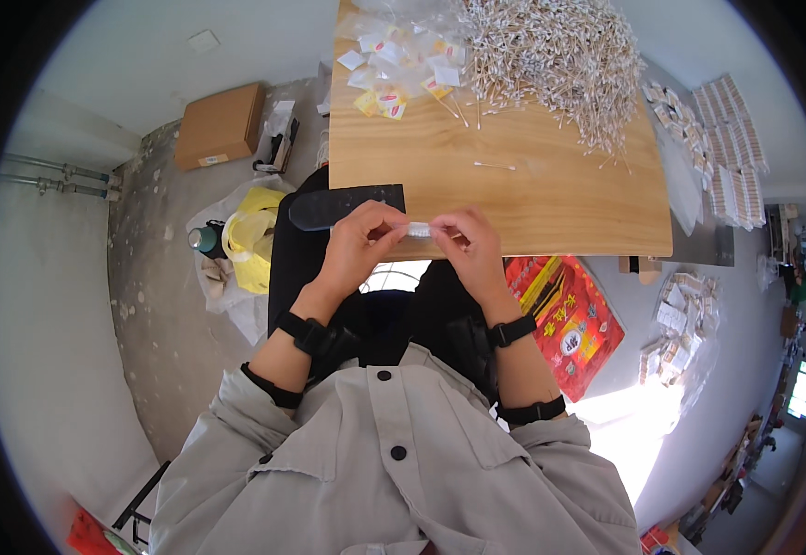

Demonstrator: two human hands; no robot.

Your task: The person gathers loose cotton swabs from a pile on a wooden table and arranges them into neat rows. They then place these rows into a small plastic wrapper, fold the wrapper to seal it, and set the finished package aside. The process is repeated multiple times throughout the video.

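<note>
Between my two hands, just above the table's near edge, is a small whitish bundle (pixel 419 229); it looks like cotton swab tips or a thin wrapper, too small to tell. My left hand (pixel 359 244) pinches its left end. At the right end, my right hand (pixel 473 248) grips it between thumb and fingers. A single cotton swab (pixel 495 166) lies on the wooden table (pixel 588 203) beyond my hands. Farther off spreads a large heap of loose cotton swabs (pixel 560 60). Clear plastic bags (pixel 412 23) and small yellow-and-white cards (pixel 389 104) lie to its left.
A dark flat board (pixel 329 209) juts past the table's left edge, beside my left hand. On the floor are a cardboard box (pixel 221 126), a yellow bag (pixel 257 236) and a green-capped bottle (pixel 203 239). Rightward are a red sack (pixel 574 324) and stacked swab packs (pixel 731 148).
</note>
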